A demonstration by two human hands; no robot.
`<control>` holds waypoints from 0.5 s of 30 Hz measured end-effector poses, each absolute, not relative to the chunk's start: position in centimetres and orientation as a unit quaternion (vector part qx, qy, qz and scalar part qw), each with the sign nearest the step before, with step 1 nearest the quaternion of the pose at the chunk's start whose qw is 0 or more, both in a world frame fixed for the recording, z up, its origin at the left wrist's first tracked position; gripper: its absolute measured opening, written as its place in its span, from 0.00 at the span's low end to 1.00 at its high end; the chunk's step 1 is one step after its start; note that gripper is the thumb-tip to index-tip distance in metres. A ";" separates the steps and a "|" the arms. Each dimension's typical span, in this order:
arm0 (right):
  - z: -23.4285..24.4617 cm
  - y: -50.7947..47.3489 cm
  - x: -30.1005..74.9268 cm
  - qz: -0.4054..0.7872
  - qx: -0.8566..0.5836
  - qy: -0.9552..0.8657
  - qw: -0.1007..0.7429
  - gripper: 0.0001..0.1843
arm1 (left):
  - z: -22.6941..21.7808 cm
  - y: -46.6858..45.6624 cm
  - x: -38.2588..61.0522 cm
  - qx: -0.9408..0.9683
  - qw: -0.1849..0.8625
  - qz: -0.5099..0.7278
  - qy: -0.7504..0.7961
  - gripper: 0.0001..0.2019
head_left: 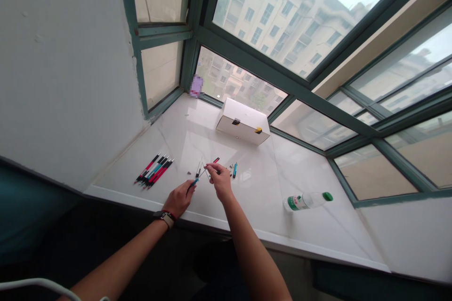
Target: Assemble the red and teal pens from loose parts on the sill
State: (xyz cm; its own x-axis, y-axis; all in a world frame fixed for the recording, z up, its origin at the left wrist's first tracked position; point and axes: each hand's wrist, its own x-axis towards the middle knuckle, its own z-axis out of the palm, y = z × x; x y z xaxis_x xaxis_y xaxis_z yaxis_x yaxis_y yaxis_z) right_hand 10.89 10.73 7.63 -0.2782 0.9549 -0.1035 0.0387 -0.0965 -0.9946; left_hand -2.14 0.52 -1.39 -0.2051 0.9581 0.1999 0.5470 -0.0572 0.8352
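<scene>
My left hand (179, 199) grips a teal pen part (194, 182) at its fingertips, above the white marble sill (254, 188). My right hand (220, 181) pinches a thin pen refill (204, 172), whose slim line runs toward the left hand. The two hands are close together but do not touch. A bundle of several red-and-black and teal pens (154, 170) lies side by side to the left of my hands. Beyond my right hand are a red pen piece (216, 160), a teal pen piece (235, 170) and several small grey parts (230, 168). Exact small parts are hard to tell.
A white cardboard box (243, 121) with a yellow tag stands at the back of the sill. A green-capped plastic bottle (306, 201) lies on its side to the right. Green-framed windows (282, 75) rise behind, a white wall (63, 66) stands left, and a pale rail (35, 285) crosses the lower left.
</scene>
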 end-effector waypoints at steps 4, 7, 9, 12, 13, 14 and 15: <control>7.7 10.5 10.9 0.578 -0.464 -0.559 0.372 0.15 | -1.4 0.5 -2.2 0.584 0.241 0.428 0.646 0.13; 7.5 10.3 10.9 0.585 -0.459 -0.567 0.355 0.16 | -1.4 0.5 -2.1 0.586 0.240 0.426 0.646 0.13; 7.3 10.3 11.2 0.614 -0.443 -0.543 0.363 0.21 | -1.5 0.5 -2.1 0.589 0.235 0.427 0.645 0.13; 6.7 10.5 12.0 0.678 -0.440 -0.429 0.404 0.26 | -1.6 0.5 -2.1 0.591 0.227 0.424 0.647 0.14; 6.4 10.6 12.4 0.699 -0.442 -0.379 0.415 0.27 | -1.7 0.5 -2.1 0.592 0.225 0.423 0.649 0.14; 6.2 10.7 12.9 0.720 -0.441 -0.330 0.421 0.28 | -1.7 0.5 -2.1 0.592 0.223 0.421 0.651 0.14; 6.0 10.7 13.4 0.741 -0.436 -0.288 0.421 0.29 | -1.8 0.5 -2.1 0.592 0.220 0.420 0.652 0.14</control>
State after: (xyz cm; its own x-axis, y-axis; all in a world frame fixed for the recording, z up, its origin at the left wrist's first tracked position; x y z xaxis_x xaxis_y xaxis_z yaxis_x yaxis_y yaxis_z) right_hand 13.36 10.69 5.98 -0.2645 0.8755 -0.4043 -0.3737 -0.4795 -0.7940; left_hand -2.11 0.49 -1.78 -0.2029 0.9565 0.2095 0.5861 -0.0528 0.8085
